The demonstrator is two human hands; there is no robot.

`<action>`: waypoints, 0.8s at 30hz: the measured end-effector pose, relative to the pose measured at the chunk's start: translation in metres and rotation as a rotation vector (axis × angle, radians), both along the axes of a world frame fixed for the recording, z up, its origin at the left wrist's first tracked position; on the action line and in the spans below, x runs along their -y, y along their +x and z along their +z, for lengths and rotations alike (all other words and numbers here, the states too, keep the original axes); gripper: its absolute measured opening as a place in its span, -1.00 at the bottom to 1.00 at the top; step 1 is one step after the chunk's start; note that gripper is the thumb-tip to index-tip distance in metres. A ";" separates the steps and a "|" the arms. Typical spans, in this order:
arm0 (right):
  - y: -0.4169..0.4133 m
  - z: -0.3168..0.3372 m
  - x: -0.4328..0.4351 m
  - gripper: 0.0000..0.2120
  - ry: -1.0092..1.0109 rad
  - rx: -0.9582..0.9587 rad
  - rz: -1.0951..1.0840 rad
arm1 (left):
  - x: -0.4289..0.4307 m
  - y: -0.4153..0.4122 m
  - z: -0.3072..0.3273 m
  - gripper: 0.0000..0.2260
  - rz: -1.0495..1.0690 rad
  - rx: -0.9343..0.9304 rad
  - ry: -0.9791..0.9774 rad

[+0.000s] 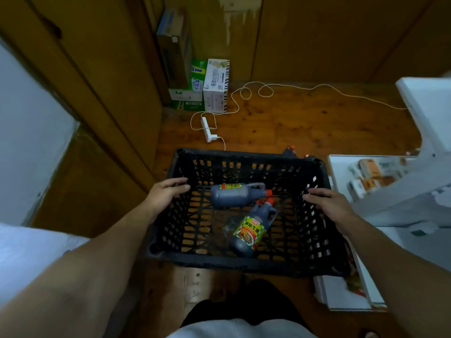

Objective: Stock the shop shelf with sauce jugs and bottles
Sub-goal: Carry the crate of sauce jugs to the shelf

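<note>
A black plastic crate (244,263) with latticed walls is held above the wooden floor in front of me. My left hand (167,191) grips its left rim and my right hand (327,202) grips its right rim. Two dark sauce jugs with red caps lie on their sides inside. One jug (234,196) lies crosswise near the far side. The other jug (251,230), with a yellow and green label, lies toward the near right, its cap close to the first jug's cap.
A white shop shelf (415,191) with packaged goods stands at the right. A white power strip (207,129) and its cable lie on the floor beyond the crate. Cardboard boxes (214,86) stand by the wooden wall. A white surface is at the left.
</note>
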State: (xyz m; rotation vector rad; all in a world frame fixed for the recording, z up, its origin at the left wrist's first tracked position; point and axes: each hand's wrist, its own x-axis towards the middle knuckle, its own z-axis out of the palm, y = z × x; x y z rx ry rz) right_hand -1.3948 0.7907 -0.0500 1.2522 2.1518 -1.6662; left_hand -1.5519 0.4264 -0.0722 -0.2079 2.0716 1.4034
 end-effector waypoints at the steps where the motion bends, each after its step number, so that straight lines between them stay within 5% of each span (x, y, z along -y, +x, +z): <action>1: -0.019 -0.001 -0.011 -0.65 -0.007 -0.009 0.002 | -0.010 -0.018 0.000 -0.69 0.006 0.001 0.000; 13: -0.251 -0.020 -0.154 -0.59 -0.006 -0.003 0.109 | -0.138 -0.218 -0.003 -0.77 0.086 -0.020 -0.016; 24: -0.423 -0.035 -0.240 -0.65 0.080 0.001 -0.041 | -0.235 -0.430 -0.007 -0.76 -0.028 -0.038 -0.022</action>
